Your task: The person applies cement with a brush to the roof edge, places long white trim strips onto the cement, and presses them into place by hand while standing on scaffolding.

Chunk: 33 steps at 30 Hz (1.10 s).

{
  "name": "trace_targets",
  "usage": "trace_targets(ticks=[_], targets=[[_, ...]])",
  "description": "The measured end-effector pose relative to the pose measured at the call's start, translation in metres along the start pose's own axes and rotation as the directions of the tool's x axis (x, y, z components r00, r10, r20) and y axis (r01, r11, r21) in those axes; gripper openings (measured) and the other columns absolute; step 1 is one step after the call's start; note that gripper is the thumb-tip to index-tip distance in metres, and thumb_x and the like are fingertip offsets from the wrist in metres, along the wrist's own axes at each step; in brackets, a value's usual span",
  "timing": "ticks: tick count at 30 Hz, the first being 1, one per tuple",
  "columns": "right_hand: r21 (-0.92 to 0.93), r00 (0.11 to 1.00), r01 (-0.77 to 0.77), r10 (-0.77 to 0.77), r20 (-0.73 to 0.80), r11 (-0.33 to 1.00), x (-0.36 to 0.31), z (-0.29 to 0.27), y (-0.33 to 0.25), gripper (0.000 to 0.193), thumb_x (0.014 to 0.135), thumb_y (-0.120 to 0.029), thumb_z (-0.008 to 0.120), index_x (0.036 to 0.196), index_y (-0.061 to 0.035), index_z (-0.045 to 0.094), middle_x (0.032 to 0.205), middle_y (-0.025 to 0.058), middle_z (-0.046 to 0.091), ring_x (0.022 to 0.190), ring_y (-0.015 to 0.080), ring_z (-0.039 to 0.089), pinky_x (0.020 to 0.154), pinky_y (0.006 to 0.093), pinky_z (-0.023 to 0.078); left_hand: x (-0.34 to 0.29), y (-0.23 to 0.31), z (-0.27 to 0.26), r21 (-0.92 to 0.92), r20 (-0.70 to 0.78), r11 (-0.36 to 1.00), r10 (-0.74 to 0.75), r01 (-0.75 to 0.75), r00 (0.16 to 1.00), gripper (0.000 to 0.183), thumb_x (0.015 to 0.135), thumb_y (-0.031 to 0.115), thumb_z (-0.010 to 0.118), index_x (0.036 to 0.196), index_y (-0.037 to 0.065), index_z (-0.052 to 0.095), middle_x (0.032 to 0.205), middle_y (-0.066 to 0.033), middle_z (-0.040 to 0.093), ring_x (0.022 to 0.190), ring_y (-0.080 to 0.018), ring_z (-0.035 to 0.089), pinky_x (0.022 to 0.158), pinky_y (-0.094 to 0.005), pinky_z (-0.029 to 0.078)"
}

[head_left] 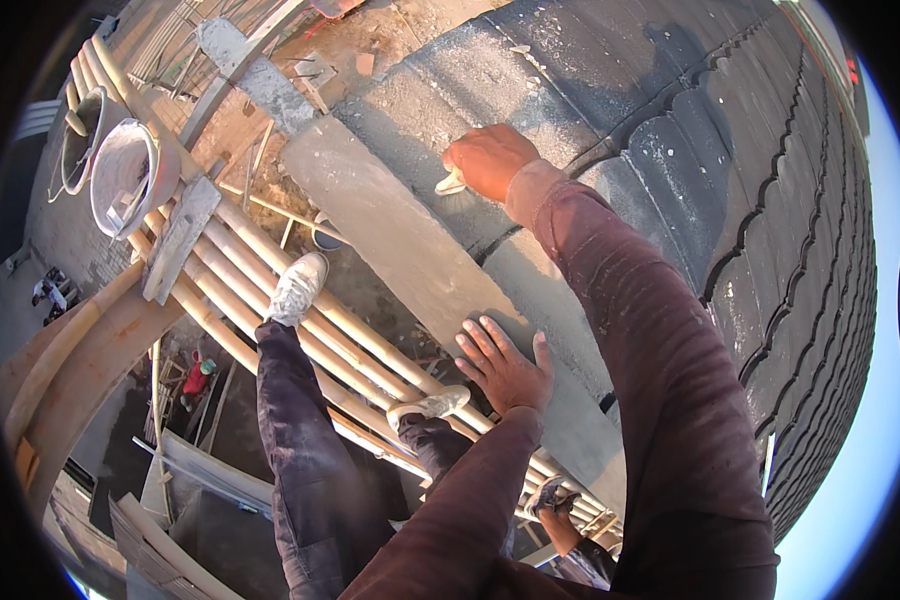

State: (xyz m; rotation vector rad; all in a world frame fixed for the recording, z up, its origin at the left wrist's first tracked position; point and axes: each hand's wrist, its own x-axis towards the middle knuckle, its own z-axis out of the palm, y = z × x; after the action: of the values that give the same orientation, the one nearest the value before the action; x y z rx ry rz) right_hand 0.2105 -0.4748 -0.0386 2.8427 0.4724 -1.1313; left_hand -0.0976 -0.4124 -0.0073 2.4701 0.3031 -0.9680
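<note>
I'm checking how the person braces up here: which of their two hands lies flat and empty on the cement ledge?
The left hand, fingers spread flat on the grey ledge. The right hand is farther up, closed on a small pale object.

Right hand [488, 160] rubs pale sponge [451, 184] on wet cement ledge [390, 225].

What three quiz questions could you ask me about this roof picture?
1. True or false: the left hand lies flat and open on the grey ledge.
2. What does the right hand hold against the grey surface? A) a hammer B) a small pale tool C) a rope
3. What do the shoes stand on?

Key:
1. True.
2. B, a small pale tool; its exact kind is hard to tell.
3. Bamboo poles set side by side as scaffolding beside the ledge.
</note>
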Motion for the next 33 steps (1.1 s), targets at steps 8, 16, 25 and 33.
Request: trace_targets(ticks=[8, 16, 25, 33], targets=[[-0.041, 0.99, 0.057, -0.051, 0.132, 0.998, 0.087, -0.015, -0.02, 0.022, 0.084, -0.019, 0.072, 0.106, -0.0174, 0.077, 0.104, 0.0116, 0.074, 0.109, 0.0316, 0.067, 0.092, 0.0438, 0.053, 0.003, -0.009, -0.004, -0.061, 0.077, 0.998, 0.036, -0.031, 0.996, 0.09, 0.1, 0.064, 0.039, 0.16, 0.001, 0.019, 0.167, -0.0266, 0.012, 0.155, -0.0471, 0.008, 0.121, -0.067, 0.012], [0.04, 0.955, -0.079, 0.087, -0.282, 0.996, 0.125, -0.04, -0.028, 0.026, 0.092, -0.024, 0.068, 0.116, -0.0181, 0.074, 0.11, 0.0109, 0.073, 0.11, 0.0314, 0.066, 0.094, 0.0444, 0.051, 0.002, -0.011, -0.004, -0.021, 0.144, 0.999, 0.044, -0.041, 0.989, 0.091, 0.099, 0.065, 0.041, 0.161, 0.001, 0.02, 0.167, -0.0266, 0.014, 0.154, -0.048, 0.009, 0.119, -0.0682, 0.013], [-0.075, 0.993, -0.117, 0.118, 0.005, 0.99, 0.105, -0.041, -0.012, 0.03, 0.089, -0.021, 0.071, 0.119, -0.0175, 0.073, 0.106, 0.0113, 0.073, 0.106, 0.0311, 0.068, 0.094, 0.0429, 0.052, 0.0, -0.011, -0.001, -0.095, 0.111, 0.995, 0.043, -0.032, 0.993, 0.091, 0.098, 0.065, 0.043, 0.161, 0.002, 0.021, 0.167, -0.0258, 0.014, 0.154, -0.0478, 0.008, 0.12, -0.0679, 0.011], [-0.238, 0.952, -0.07, 0.137, 0.275, 0.969, 0.102, -0.052, 0.019, 0.021, 0.09, -0.019, 0.069, 0.11, -0.0135, 0.075, 0.104, 0.0131, 0.074, 0.104, 0.0328, 0.068, 0.092, 0.0451, 0.053, 0.001, -0.013, 0.001, -0.119, 0.137, 0.993, 0.042, -0.026, 0.99, 0.091, 0.098, 0.065, 0.043, 0.161, 0.003, 0.02, 0.167, -0.0251, 0.014, 0.154, -0.0478, 0.008, 0.12, -0.0683, 0.01]])
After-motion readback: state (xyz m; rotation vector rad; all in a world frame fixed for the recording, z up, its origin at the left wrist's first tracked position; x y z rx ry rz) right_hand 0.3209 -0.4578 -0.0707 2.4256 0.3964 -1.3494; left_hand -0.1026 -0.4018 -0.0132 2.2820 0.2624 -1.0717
